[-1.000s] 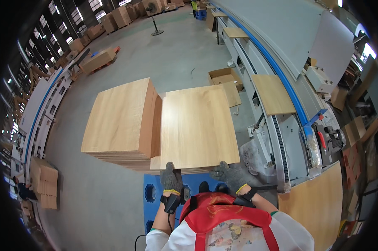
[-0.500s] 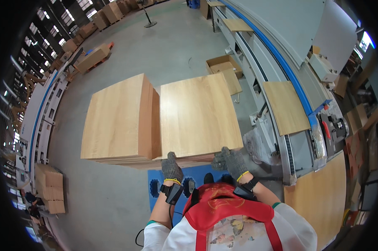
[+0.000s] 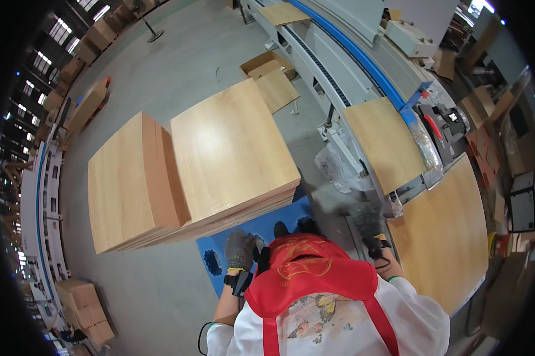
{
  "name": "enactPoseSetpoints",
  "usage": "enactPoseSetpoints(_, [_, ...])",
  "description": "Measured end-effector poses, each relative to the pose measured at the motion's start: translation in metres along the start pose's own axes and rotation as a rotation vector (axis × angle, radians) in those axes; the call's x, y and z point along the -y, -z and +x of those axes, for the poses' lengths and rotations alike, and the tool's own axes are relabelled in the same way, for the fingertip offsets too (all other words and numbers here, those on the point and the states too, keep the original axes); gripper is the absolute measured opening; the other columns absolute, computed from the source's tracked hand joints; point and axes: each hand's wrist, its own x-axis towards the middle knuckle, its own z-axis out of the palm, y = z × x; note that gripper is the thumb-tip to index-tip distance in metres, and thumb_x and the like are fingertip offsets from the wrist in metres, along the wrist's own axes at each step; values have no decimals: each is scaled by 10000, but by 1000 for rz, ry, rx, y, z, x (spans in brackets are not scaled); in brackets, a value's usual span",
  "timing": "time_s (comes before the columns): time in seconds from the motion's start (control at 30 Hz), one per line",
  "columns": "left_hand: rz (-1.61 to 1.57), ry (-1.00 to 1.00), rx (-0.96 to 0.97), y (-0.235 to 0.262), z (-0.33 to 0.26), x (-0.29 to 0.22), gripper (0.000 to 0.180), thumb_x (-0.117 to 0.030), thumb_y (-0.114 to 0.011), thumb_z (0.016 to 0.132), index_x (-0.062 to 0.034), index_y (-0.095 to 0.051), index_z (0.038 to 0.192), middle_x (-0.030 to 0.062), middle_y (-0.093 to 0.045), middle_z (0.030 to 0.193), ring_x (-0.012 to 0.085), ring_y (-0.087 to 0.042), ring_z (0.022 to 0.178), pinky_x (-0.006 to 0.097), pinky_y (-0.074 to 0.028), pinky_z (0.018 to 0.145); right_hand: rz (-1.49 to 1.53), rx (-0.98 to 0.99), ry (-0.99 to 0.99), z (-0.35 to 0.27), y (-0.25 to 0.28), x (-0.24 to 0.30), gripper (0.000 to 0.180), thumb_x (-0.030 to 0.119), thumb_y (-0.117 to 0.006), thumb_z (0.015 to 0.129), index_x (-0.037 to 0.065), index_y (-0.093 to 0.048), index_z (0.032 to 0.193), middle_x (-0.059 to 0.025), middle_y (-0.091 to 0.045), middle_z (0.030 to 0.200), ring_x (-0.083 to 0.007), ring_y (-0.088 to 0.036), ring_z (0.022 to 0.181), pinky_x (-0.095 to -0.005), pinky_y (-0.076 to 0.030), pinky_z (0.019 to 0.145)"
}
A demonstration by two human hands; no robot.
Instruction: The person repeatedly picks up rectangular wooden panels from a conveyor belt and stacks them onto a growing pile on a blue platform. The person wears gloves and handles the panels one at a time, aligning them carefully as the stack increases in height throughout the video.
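My left hand [image 3: 240,251], in a grey knit glove, is apart from the panels and holds nothing; its fingers look loosely bent, not closed. It hangs over the blue plastic base [image 3: 217,248] just in front of the panel stack. My right hand [image 3: 368,219], gloved alike, is smeared by motion beside the near end of the machine, close to a wood-grain panel [image 3: 386,139] lying there. Its fingers cannot be made out. Two piles of light wood-grain panels stand side by side before me: a taller left stack [image 3: 119,184] and a lower right stack [image 3: 232,148].
A long machine with a blue rail [image 3: 362,56] runs along the right. Nearer me on that side lies a large wood-grain board [image 3: 442,237]. An open cardboard box [image 3: 267,64] sits on the floor beyond the stacks. Clear plastic wrap [image 3: 338,169] bunches beside the machine.
Both hands have left the front edge of the right stack. The right hand has swung right toward the machine, the left has drawn back slightly. The view has turned right.
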Motion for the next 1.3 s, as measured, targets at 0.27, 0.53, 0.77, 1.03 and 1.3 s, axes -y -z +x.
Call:
enactPoseSetpoints(0.27, [342,-524,715,-131,27,-39,226,-165,-661,832,-104,-654,1049,139,-627,1028,339,-590,1009,455,-475,862,145,-188,336,-4,37,14,439,447,-500,989,29,-555,1115,-82,-624,944,-217,-601,846,-331,-523,753])
enactPoseSetpoints(0.53, [179,-247,1112,-305,4,-36,396,-374,-578,958,-9,-646,1095,88,-669,1068,188,-604,1009,329,-479,892,83,96,106,-47,77,-67,356,353,-565,968,96,-536,1212,-68,-615,1063,-225,-587,967,-348,-493,786])
enactPoseSetpoints(0.77, [-231,314,1077,-302,-22,-70,470,-331,-690,908,5,-620,1229,60,-682,1106,143,-613,966,306,-487,875,343,59,240,-140,49,7,463,363,-558,963,98,-496,1337,-95,-588,1307,-285,-555,1182,-451,-450,1003])
enactPoseSetpoints(1.03, [-326,79,966,-186,-21,-172,443,-239,-712,895,9,-595,1244,78,-687,1101,142,-633,958,304,-516,846,379,-128,259,-93,86,3,502,327,-711,879,88,-540,1286,-83,-613,1261,-252,-561,1161,-434,-441,1036])
enactPoseSetpoints(1.3, [-237,193,562,-65,-22,-164,369,-268,-693,903,-6,-655,1160,95,-708,1055,116,-639,928,302,-522,814,-191,349,47,-54,19,18,438,186,-654,908,47,-502,1294,-118,-653,1149,-228,-667,928,-332,-557,728])
